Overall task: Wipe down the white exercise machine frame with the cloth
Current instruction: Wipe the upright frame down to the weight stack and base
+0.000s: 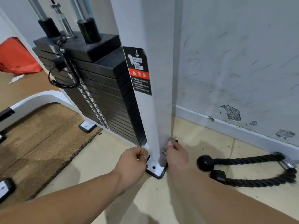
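My left hand (132, 160) is nearest, its fingers (143, 155) curled tight with nothing visible in them, just beside the base plate (156, 171). Right of them, my right hand (177, 157) grips the grey cloth (163, 156), thumb on top, pressing it against the foot of the white frame post (155, 110). A black rope handle (242, 168) lies right of those fingers. Beyond my left fingers stands the black weight stack (103, 88), and above it the post carries a warning label (138, 70).

Greyish cloth (162, 157) pressed against white frame (155, 110) low down.
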Available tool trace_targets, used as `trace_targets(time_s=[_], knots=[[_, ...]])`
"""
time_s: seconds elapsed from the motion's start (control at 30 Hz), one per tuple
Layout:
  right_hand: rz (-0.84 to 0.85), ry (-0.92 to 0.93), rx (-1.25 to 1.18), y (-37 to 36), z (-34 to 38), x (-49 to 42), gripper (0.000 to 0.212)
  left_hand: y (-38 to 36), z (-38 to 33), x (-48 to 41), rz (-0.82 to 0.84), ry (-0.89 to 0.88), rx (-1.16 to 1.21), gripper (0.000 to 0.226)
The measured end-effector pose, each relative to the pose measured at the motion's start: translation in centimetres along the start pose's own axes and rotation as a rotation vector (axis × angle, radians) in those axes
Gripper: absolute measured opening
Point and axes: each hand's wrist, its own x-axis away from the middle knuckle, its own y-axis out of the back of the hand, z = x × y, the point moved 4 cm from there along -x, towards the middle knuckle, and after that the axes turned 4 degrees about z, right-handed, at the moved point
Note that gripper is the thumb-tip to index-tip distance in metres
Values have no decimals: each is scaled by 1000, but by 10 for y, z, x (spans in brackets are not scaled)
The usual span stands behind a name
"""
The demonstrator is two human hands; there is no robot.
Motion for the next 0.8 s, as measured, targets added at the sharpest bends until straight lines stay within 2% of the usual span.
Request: trace_targets(time_s=[0.13,0.27,0.37,0.5,0.6,0.67,0.8], knots=[[79,-53,92,-3,-11,1,19,1,-11,-2,-4,-23,29,20],[43,-96,-2,-9,4,-7,21,-9,-4,-2,-73,-36,136,20],[26,16,-35,-13,31,22,23,-9,-1,3,-135,-58,207,15],[123,213,-11,-18,31,44,30,-6,1,-4,-135,-58,254,11],[162,104,28,-19,8,18,40,-8,2,-8,-107,-45,254,13],[195,6,2,-17,-3,-7,38,-11,5,-9,-72,-32,208,20],[139,-80,-122,-17,-3,-15,37,-12,13,-9,-64,-9,167,24]])
